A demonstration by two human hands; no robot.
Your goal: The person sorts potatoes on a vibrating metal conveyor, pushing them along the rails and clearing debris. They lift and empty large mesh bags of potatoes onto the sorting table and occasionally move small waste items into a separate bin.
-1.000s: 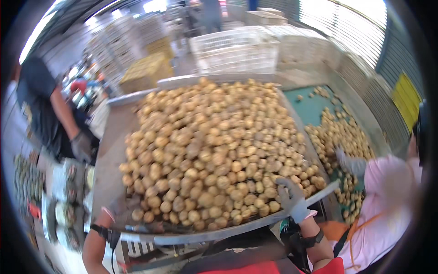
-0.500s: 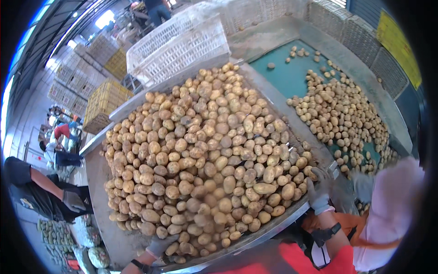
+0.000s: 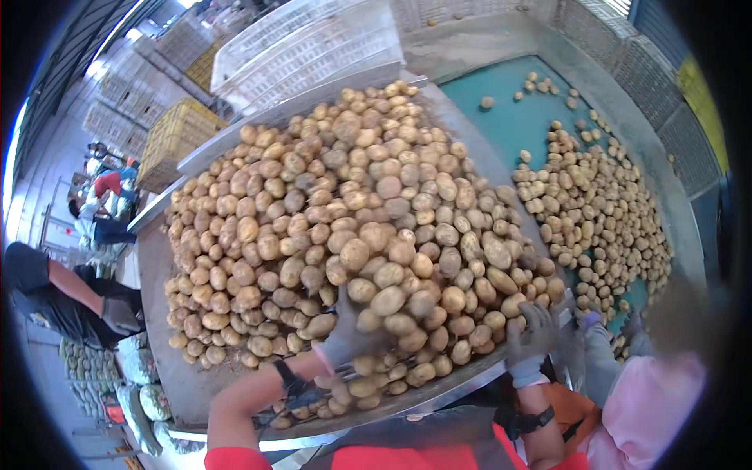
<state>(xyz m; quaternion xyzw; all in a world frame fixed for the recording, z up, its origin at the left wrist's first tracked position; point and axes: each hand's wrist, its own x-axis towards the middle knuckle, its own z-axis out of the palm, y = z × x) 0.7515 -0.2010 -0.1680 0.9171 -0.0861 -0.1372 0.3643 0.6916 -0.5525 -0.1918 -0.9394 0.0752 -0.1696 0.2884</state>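
Observation:
A large heap of potatoes [image 3: 266,243] covers the metal sorting table [image 3: 149,290]. My left hand [image 3: 352,337], in a grey glove, reaches into the heap's near side. One digit points up and the others run rightward against the potatoes, partly hidden and blurred, with the hand spread rather than gripping. My right hand [image 3: 531,341], also grey-gloved, rests by the table's near right corner with its fingers apart, touching the potatoes at the edge. No potato shows in its grasp.
To the right, more potatoes [image 3: 595,211] lie on a green surface [image 3: 501,129]. A co-worker's pink sleeve [image 3: 650,399] and gloved hand [image 3: 599,348] are close to my right hand. White crates [image 3: 313,55] stand behind the table; another person [image 3: 70,305] stands at left.
My left hand has swept from the table's near left corner up and rightward into the heap, pushing potatoes along. The co-worker's hands have shifted beside my right hand, which stays near the corner.

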